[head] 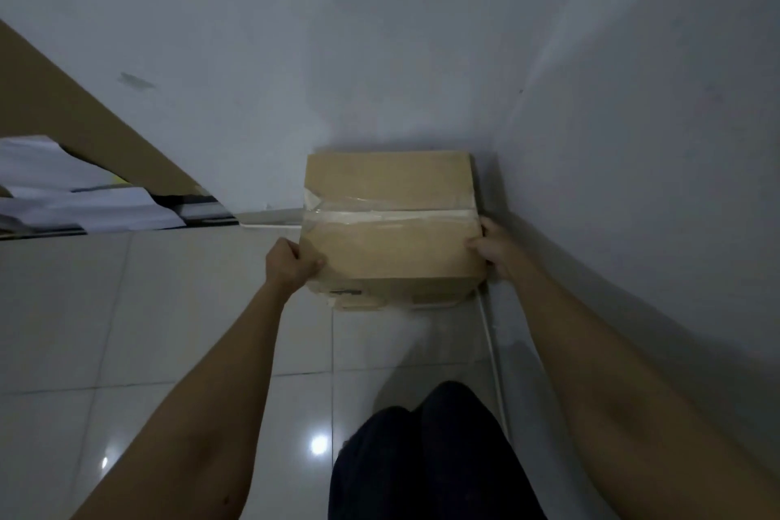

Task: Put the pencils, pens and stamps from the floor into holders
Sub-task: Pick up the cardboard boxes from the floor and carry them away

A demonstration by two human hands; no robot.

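Note:
A brown cardboard box (390, 224), sealed across its top with clear tape, stands on the tiled floor in the corner where two white walls meet. My left hand (289, 264) grips its near left edge, thumb on the top face. My right hand (491, 249) clasps its right side, squeezed between the box and the right wall. No pencils, pens, stamps or holders are in sight.
White walls (633, 139) close in behind and to the right of the box. At the left, a brown board (97, 131) leans over a pile of white papers (84, 198). Glossy floor tiles (169, 329) stretch left and toward me. My dark-trousered knees (426, 456) are at the bottom.

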